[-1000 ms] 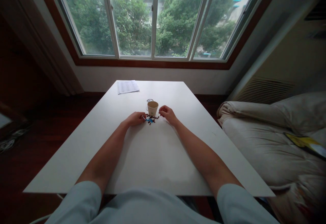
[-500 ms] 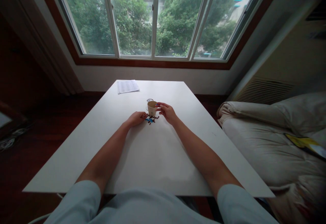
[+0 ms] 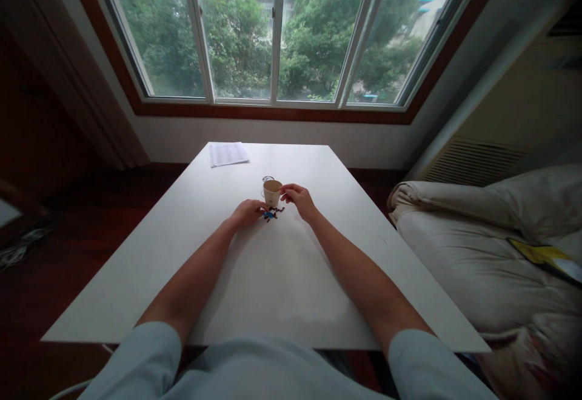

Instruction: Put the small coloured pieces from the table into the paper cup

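A beige paper cup stands upright on the white table, its mouth facing up. Just in front of it lies a loose pile of small blue and dark brown pieces, too small to name. My left hand reaches in from the left, fingers bent together with the tips at the pile; whatever they pinch is hidden. At the cup's right side is my right hand, fingers stretched and slightly parted, tips at or against the rim. Nothing shows between them.
A thin loop shows behind the cup. Papers lie at the table's far left corner. Beyond is a window. A padded beige seat with a yellow item stands to the right.
My left hand has shifted right, its fingers extending over the pile's left edge. My right fingertips have drawn back slightly from over the cup's mouth; a bluish speck at them no longer shows.
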Demonstrator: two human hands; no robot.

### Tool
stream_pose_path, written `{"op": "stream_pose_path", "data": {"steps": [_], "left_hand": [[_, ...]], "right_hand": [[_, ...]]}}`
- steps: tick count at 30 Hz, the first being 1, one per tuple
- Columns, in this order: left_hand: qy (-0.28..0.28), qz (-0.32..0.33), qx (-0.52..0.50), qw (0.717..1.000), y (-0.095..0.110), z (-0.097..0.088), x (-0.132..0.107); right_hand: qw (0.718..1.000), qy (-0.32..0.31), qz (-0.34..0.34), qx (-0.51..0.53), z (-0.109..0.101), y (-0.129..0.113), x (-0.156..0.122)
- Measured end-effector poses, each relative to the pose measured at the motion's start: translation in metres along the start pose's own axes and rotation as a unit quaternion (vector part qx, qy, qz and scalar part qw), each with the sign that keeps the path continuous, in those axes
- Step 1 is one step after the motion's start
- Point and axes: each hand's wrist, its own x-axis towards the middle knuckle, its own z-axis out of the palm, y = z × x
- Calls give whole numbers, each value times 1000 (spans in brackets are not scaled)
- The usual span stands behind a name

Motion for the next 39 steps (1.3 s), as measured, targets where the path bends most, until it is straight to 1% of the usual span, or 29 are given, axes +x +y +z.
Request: {"op": "stream_pose_path", "data": {"steps": [2,4,6,8,10,12,16,21,27,29,34,39], "left_hand": [[-1,10,4,1000,-1,1,0],[2,13,8,1000,-2,2,0],[6,14,9,1000,-4,2,0],[9,13,5,1000,-4,1,-1],[6,10,1,1000,-4,0,-2],[1,8,-2,1000,-4,0,-3],[2,6,-2,1000,-5,0,-2],[12,6,-1,1000,-9,3,-1],[14,-3,-3,1000,-8,3,-1],[14,-4,-5,1000,-8,3,-2],[25,-13,-16,999,-9,5,-3],[36,-28,-28,999,-10,5,-4]], "right_hand": [[997,-15,-9,-77,-1,6,0],[985,-43,-11,-168,-2,14,0],[961,-78,-16,-266,-2,23,-2],[932,-111,-28,-344,-1,31,-4],[910,-133,-35,-391,0,36,-6],[894,-149,-36,-420,2,38,-8],[873,-167,-47,-456,4,37,-9],[863,-152,-50,-479,1,32,-9],[832,-129,-55,-536,-2,23,-13],[834,-130,-56,-534,-4,22,-14],[849,-143,-72,-503,-10,29,-13],[849,-143,-80,-503,-12,37,-9]]}}
